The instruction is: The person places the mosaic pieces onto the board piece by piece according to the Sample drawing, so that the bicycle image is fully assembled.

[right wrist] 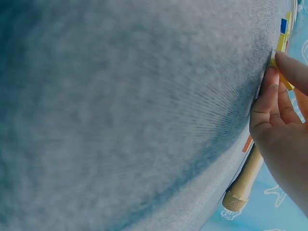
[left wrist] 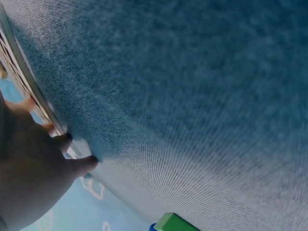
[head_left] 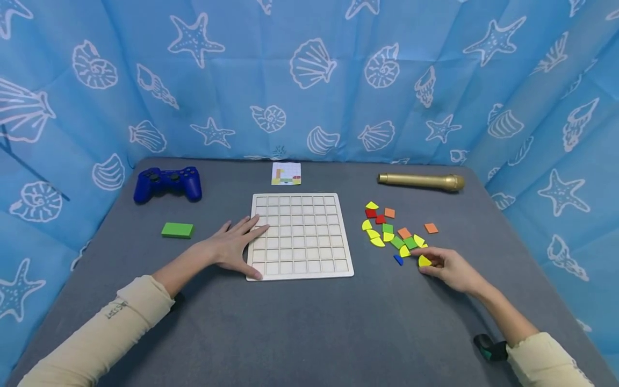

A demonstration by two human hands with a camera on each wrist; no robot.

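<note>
A white grid board (head_left: 302, 236) lies flat in the middle of the grey table. My left hand (head_left: 237, 247) rests on its left edge, fingers spread and thumb at the lower left corner. On the right, my right hand (head_left: 450, 267) pinches a yellow quarter-circle tile (head_left: 424, 261) between thumb and fingers; the tile also shows in the right wrist view, at the fingertips. Beside that hand lies a loose group of small flat tiles: green squares (head_left: 397, 242), red squares (head_left: 371, 213), orange squares (head_left: 431, 228), more yellow pieces (head_left: 377, 242) and a blue piece (head_left: 398, 259).
Behind the board lies a small pattern card (head_left: 286, 174). A blue game controller (head_left: 167, 184) and a green block (head_left: 177, 230) are on the left. A gold microphone (head_left: 420, 181) lies at the back right. Blue curtains (head_left: 309, 80) with shell prints hang around the table.
</note>
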